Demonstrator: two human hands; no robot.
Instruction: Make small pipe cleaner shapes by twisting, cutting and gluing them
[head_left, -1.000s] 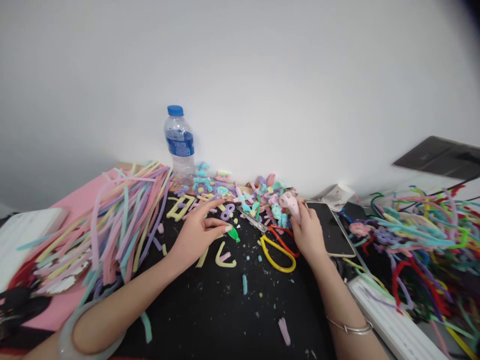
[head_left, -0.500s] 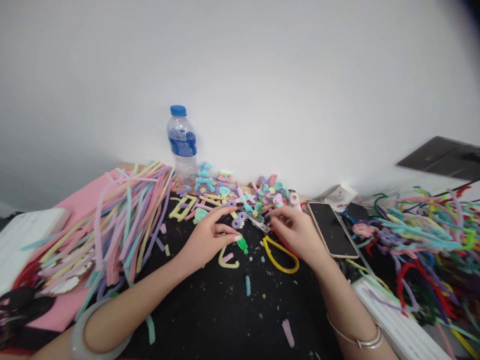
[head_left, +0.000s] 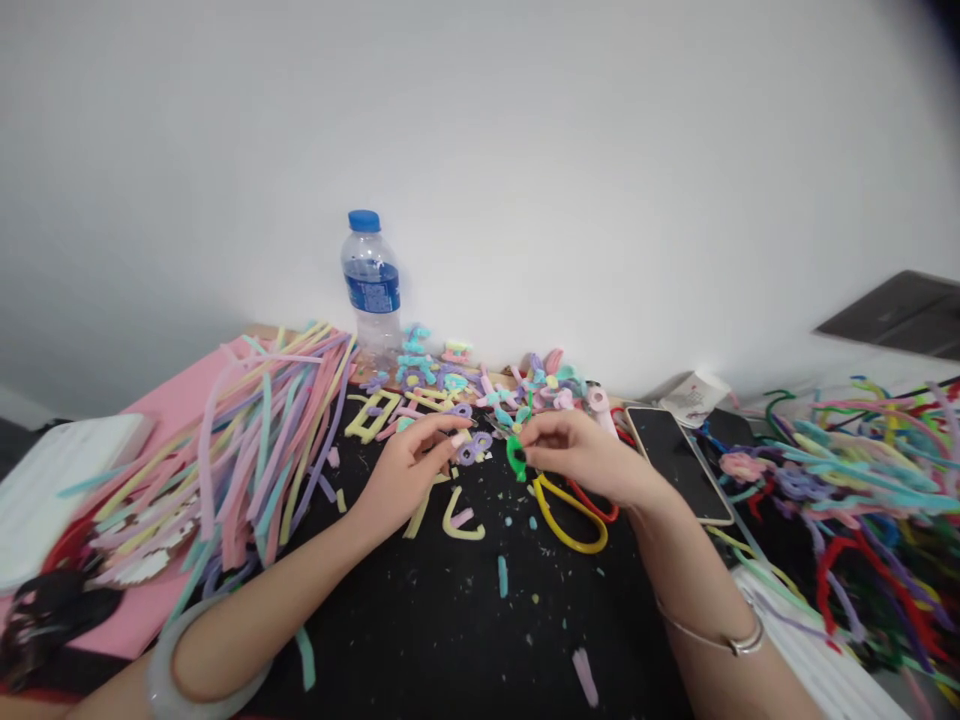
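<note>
A small green pipe cleaner piece [head_left: 515, 458] with a thin upright green end is pinched in the fingertips of my right hand [head_left: 589, 457]. My left hand [head_left: 409, 470] hovers to the left with thumb and forefinger slightly apart, and I see nothing held in it. Close to its fingertips lies a purple looped pipe cleaner piece [head_left: 475, 447]. Scissors with a yellow handle loop [head_left: 570, 530] and a red one lie below my right hand, their blades mostly hidden. A pale yellow hooked piece [head_left: 461, 528] rests on the black mat [head_left: 450, 630].
Long pastel pipe cleaners [head_left: 247, 430] are heaped at left; a colourful tangle [head_left: 847, 470] lies at right. A water bottle [head_left: 373, 290] stands by the wall, beside finished-looking pastel shapes [head_left: 416, 372]. A phone [head_left: 671, 465] lies right of my hand. Short offcuts [head_left: 502, 577] dot the mat.
The green piece has passed from my left fingertips to my right hand. My left hand has drawn away from it. The view has shifted slightly.
</note>
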